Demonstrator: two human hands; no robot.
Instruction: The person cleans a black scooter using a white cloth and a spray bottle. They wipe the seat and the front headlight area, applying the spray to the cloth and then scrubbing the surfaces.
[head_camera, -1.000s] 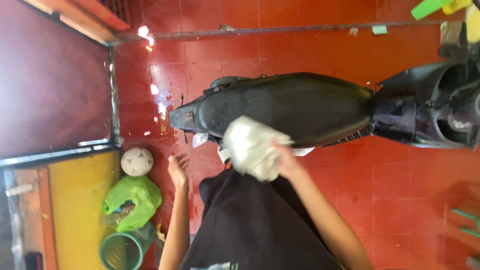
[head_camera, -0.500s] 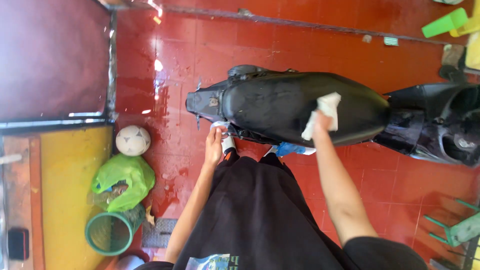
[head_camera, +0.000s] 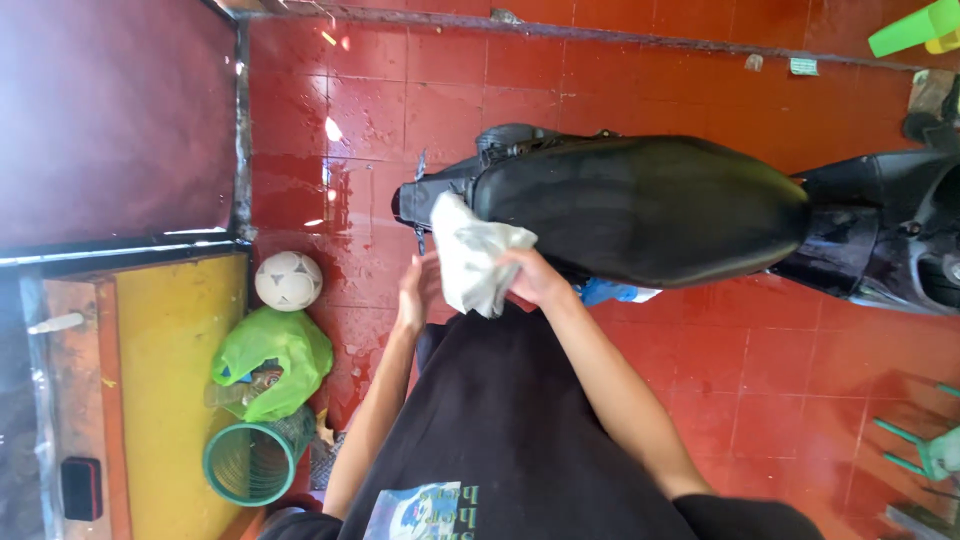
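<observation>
- Change from half a second ago: our right hand (head_camera: 535, 280) has left the top of the seat and now grips the white cloth (head_camera: 475, 255) at the rear end of the motorbike seat (head_camera: 640, 205); the cloth has come with it.
- Our left hand (head_camera: 415, 290) has stayed near the tail, now fingers open and flat, just beside the cloth.
- Cloth: crumpled, soft, pale, draped over the seat's rear edge.
- Seat: long, rounded, black, slightly glossy.
- Floor (head_camera: 400, 100): red glazed tiles, wet, with bright glints.
- Nearby, at the left: a white ball (head_camera: 288, 281), a green plastic bag (head_camera: 272, 355), a round green mesh basket (head_camera: 250, 462), a yellow panel (head_camera: 170, 380).
</observation>
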